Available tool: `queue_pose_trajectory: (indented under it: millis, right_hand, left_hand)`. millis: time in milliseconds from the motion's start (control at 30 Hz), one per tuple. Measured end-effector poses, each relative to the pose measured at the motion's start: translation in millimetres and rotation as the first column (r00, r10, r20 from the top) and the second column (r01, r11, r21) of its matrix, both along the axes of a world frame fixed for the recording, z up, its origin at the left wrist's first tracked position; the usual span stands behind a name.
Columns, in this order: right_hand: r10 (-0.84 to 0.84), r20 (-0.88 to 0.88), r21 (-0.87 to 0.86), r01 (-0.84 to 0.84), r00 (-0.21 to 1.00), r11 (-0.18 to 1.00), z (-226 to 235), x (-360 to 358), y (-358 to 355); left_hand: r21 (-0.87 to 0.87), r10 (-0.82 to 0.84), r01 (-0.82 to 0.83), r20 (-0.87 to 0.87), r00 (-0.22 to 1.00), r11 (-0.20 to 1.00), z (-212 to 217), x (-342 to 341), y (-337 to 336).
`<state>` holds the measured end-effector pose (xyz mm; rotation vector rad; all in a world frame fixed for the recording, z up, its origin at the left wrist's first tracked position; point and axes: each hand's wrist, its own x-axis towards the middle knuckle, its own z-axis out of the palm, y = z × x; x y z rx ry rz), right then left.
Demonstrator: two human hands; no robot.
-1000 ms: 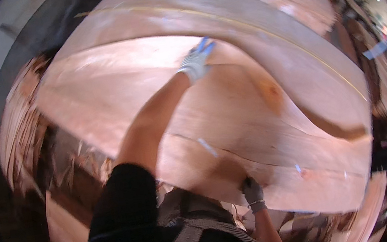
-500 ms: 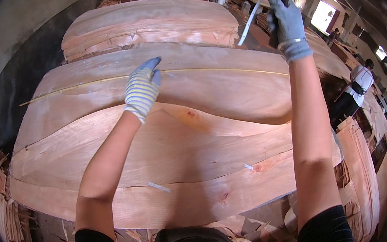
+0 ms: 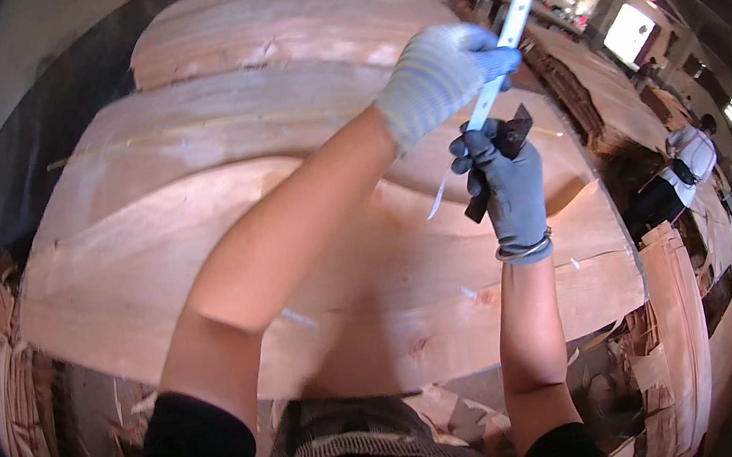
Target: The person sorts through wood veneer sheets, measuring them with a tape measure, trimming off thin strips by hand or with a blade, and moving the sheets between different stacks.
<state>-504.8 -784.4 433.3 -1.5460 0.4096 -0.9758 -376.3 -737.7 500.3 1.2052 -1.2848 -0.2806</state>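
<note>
- My left hand [image 3: 438, 76], in a pale knit glove, is up over the far right part of the veneer stack [image 3: 292, 239], fingers curled shut around a long white strip of tape [image 3: 515, 12] that runs up toward the upper right.
- My right hand [image 3: 506, 184], in a grey-blue glove, sits just below the left, touching the same strip; its fingers are closed around a small dark tool [image 3: 506, 151], which I take for a cutter.
- A loose end of the tape [image 3: 437, 199] hangs below the 2 hands, just above the top sheet.
- The top sheet [image 3: 380, 321] lies wavy across the stack, its near edge toward me and its right edge beside a stack of upright sheets [image 3: 683, 323].
- Small pale marks [image 3: 299, 319] show on the top sheet near its middle; I cannot tell whether they are tape patches.
- My judgement: the tape is drawn out and held for cutting, but not yet laid on the wood, so the patching is left to do.
- Another person [image 3: 687, 161] bends at the right, well apart.
</note>
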Motion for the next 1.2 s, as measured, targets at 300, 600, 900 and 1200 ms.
queue_pose_trajectory:
  millis: [300, 600, 900, 1200]
  right_hand:
    - [-0.459, -0.214, -0.86, 0.057, 0.862, 0.507, -81, -18, 17]
    - [0.499, -0.7, 0.441, -0.241, 0.511, 0.865, -218, 69, 235]
    - [0.58, -0.568, 0.57, -0.23, 0.583, 0.789, -284, 263, 412]
    - [0.45, -0.763, 0.406, -0.196, 0.464, 0.892, -392, 296, 430]
  left_hand:
    - [-0.037, 0.052, -0.041, 0.391, 0.919, 0.998, -33, 75, 82]
    - [0.794, -0.286, -0.28, 0.485, 0.826, 0.539, -392, 43, 461]
    - [0.592, 0.313, -0.762, 0.695, 0.648, 0.263, -453, 197, 554]
    - [0.513, 0.097, -0.66, 0.745, 0.66, 0.549, -449, 237, 549]
